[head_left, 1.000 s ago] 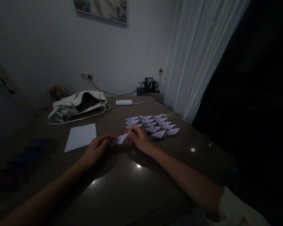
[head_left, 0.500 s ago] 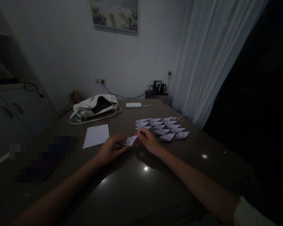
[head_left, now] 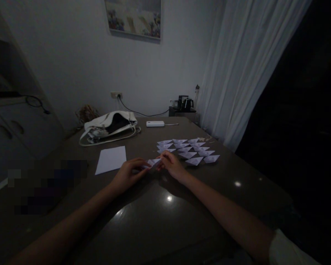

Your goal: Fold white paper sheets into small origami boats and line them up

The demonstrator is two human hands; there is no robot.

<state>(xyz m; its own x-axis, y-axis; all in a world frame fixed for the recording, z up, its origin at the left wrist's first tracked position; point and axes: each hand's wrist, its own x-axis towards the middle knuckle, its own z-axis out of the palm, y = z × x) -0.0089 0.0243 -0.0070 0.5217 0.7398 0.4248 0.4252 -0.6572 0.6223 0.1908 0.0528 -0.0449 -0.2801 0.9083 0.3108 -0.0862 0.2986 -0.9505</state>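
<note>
Between my hands is a small white paper boat, held just above the dark glossy table. My left hand pinches its left end between thumb and fingers. The fingers of my right hand close on its right tip. Part of the boat is hidden behind my fingers. Just beyond my right hand, several finished paper boats stand in rows. A stack of white paper lies to the left of my left hand.
A white handbag sits at the back left of the table. Farther along is a white power bank with a short cable. A black kettle stands beyond the far edge, and a pale curtain hangs at the right.
My left fingers have shifted over the paper boat, covering more of its left side, and the boat looks flatter. Both hands keep hold of it. The view has moved slightly.
</note>
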